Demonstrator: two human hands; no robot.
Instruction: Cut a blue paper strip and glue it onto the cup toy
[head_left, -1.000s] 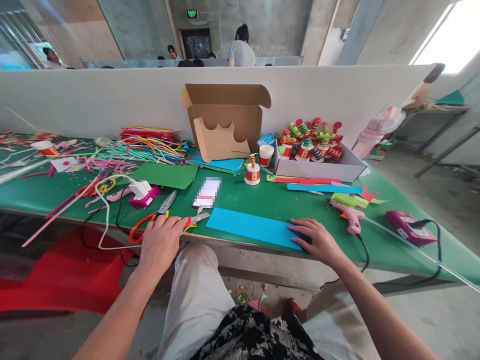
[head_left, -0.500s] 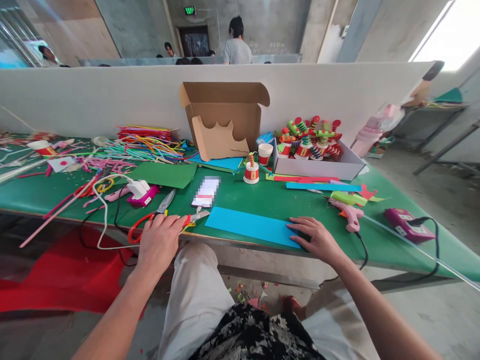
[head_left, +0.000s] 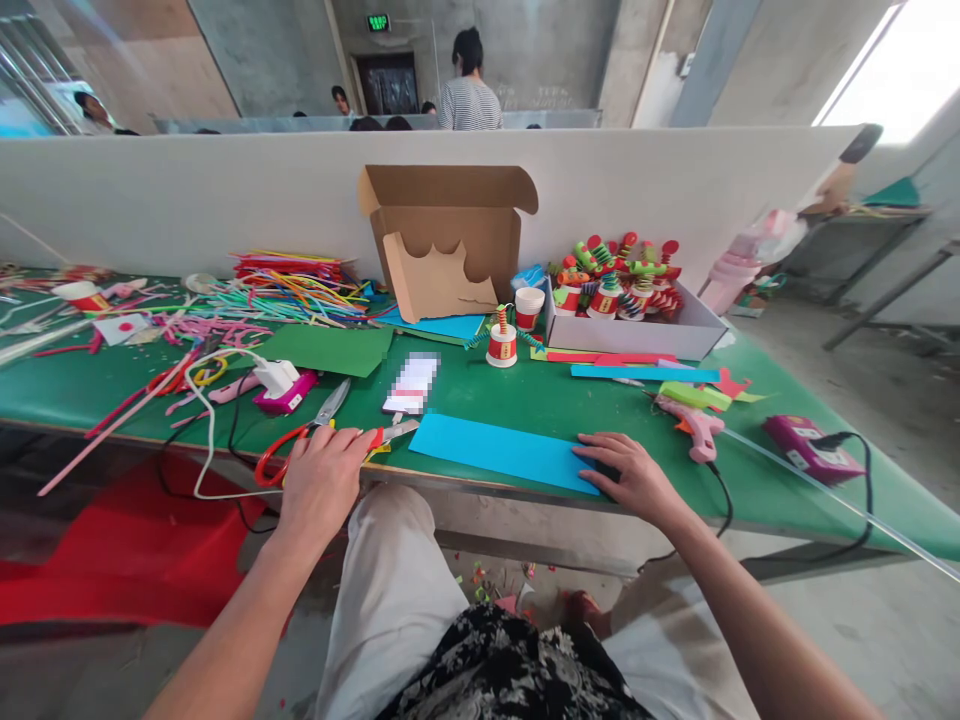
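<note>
A long blue paper strip (head_left: 499, 455) lies flat along the front edge of the green table. My right hand (head_left: 630, 475) rests on its right end, palm down, with the fingers apart. Left of the strip, my left hand (head_left: 322, 475) lies over the table edge with its fingers stretched toward the right. Its fingertips touch or cover the red handle of a cutting tool, whose metal blade (head_left: 400, 430) points at the strip. Orange-handled scissors (head_left: 330, 404) lie just beside that hand, partly covered. A phone (head_left: 411, 383) is behind the strip.
A paper-cup figure (head_left: 502, 346) with coiled arms stands mid-table. Behind it are a white box (head_left: 637, 335) of similar figures and an open cardboard box (head_left: 450, 190). A pink glue gun (head_left: 697, 425) and corded purple block (head_left: 814, 450) lie right; pipe cleaners (head_left: 292, 290) lie left.
Both hands and the blue strip hold almost the same place. The view has shifted very slightly.
</note>
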